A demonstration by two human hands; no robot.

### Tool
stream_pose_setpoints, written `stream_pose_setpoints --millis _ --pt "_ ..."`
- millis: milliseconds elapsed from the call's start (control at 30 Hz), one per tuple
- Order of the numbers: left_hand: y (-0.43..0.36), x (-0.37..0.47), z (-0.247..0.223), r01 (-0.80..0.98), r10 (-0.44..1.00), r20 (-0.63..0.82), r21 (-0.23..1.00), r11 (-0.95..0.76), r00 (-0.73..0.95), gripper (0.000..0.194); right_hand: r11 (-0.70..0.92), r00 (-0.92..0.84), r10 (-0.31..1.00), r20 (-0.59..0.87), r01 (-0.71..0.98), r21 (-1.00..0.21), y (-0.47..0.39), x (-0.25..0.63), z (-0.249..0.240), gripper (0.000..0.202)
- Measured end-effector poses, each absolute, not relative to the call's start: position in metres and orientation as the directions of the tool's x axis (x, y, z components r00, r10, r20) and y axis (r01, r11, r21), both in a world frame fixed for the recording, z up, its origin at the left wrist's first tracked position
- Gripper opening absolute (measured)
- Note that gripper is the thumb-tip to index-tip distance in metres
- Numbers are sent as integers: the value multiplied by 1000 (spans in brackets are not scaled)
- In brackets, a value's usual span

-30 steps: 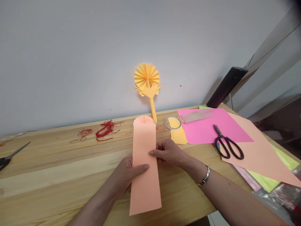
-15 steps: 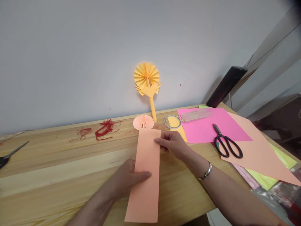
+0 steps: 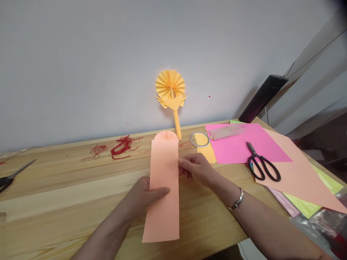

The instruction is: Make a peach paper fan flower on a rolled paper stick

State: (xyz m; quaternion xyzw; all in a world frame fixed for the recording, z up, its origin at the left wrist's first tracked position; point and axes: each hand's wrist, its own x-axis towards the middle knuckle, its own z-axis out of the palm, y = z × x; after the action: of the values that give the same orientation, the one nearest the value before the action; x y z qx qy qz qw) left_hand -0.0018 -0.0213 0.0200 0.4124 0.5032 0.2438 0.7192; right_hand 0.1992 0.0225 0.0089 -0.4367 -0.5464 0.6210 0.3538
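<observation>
A long peach paper strip (image 3: pixel 164 162) is held up lengthwise over the table. My left hand (image 3: pixel 150 195) is closed on its left side, thumb lying flat across the front and the other fingers hidden behind. At the strip's right edge, my right hand (image 3: pixel 196 168) has its fingers curled and pinched at the border. Behind the strip's top end shows the upper part of a pleated peach paper rosette (image 3: pixel 166 135). Against the wall leans a yellow paper fan (image 3: pixel 170 86) with a heart-shaped piece (image 3: pixel 174 102) and a rolled handle (image 3: pixel 177 124).
Red threads (image 3: pixel 123 147) lie at left, with dark scissors (image 3: pixel 11 177) at the far left edge. Toward the right are a tape roll (image 3: pixel 192 141), a pink sheet (image 3: pixel 230 151), black-handled scissors (image 3: pixel 260 166), peach paper (image 3: pixel 295 184) and a black cylinder (image 3: pixel 261 99) leaning at the back.
The paper strip has shifted up and slightly left, covering more of the peach rosette. My right thumb has slid from the strip's front to its right edge.
</observation>
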Motion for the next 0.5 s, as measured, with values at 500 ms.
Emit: stream_pose_setpoints --millis 500 --pt "-20 4 21 86 888 -458 884 460 -43 28 -83 -582 768 -268 324 -942 6 185 5 43"
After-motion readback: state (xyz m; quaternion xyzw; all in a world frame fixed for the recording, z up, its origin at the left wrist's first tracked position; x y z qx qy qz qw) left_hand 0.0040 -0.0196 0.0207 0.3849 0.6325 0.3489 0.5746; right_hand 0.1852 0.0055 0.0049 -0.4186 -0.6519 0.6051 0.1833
